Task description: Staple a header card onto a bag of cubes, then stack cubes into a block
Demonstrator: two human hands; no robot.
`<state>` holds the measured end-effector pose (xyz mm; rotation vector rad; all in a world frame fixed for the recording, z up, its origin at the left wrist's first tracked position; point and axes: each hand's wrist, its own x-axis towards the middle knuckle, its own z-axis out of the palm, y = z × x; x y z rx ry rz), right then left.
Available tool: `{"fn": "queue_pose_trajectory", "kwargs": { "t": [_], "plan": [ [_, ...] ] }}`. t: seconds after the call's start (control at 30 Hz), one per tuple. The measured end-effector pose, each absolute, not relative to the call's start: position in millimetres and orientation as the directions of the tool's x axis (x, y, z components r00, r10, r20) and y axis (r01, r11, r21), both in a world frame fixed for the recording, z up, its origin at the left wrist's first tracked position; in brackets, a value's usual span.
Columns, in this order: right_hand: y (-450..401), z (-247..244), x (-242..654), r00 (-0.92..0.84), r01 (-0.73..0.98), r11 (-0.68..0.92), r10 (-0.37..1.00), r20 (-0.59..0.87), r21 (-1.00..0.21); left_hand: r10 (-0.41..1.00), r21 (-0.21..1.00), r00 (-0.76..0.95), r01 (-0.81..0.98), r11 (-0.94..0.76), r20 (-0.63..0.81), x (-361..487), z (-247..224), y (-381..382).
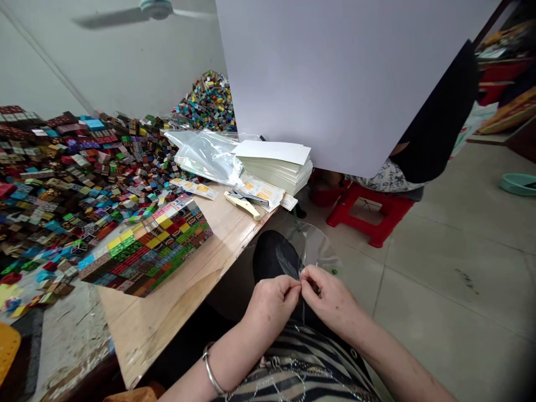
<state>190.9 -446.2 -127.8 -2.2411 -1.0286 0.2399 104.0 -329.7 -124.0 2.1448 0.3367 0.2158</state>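
Note:
My left hand (271, 301) and my right hand (330, 295) meet above my lap, thumbs and fingertips pinched close together. Between them they grip the edge of a clear plastic bag (320, 248), which spreads out over my dark-clothed knee. Its lower part is hard to make out against the floor. To the left, on the wooden board, a neat block of small printed cubes (154, 245) stands in stacked rows. A cream-handled stapler (243, 205) lies near the board's edge, beside printed paper slips (263, 190).
A stack of white cards (276, 167) and flat clear bags (205, 156) lie at the board's far end. Loose colored cubes (84, 167) heap along the left. A large white sheet (343, 78) hangs ahead, partly hiding a person on a red stool (372, 215).

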Motion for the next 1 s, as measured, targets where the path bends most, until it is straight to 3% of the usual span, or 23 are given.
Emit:
{"fn": "queue_pose_trajectory", "kwargs": {
  "t": [0.13,0.33,0.5,0.67,0.83,1.0],
  "plan": [
    [-445.4,-126.3,192.7,0.671,0.614,-0.46,0.733,0.117,-0.642,0.356,0.845,0.934,0.167,-0.508,0.029,101.4,-126.3,-327.9],
    [-459.7,-125.3,197.6,0.726,0.45,-0.49,0.687,-0.014,-0.747,0.433,0.831,0.9,0.203,-0.518,0.05,101.1,-122.3,-328.0],
    [-461.7,-123.8,186.9,0.719,0.559,-0.514,0.691,0.072,-0.65,0.379,0.802,0.922,0.165,-0.574,0.081,106.7,-118.3,-332.6],
    [-451.3,-124.3,177.6,0.669,0.62,-0.464,0.734,0.118,-0.632,0.291,0.691,0.945,0.111,-0.714,0.149,108.8,-119.0,-332.4],
    [-449.8,-128.8,181.8,0.679,0.613,-0.482,0.727,0.105,-0.626,0.354,0.54,0.911,0.194,-0.819,0.209,109.6,-118.8,-332.0],
    [-455.6,-123.1,193.3,0.74,0.564,-0.548,0.667,0.084,-0.618,0.43,0.628,0.869,0.196,-0.754,0.245,112.3,-115.8,-327.8]
  ]
}}
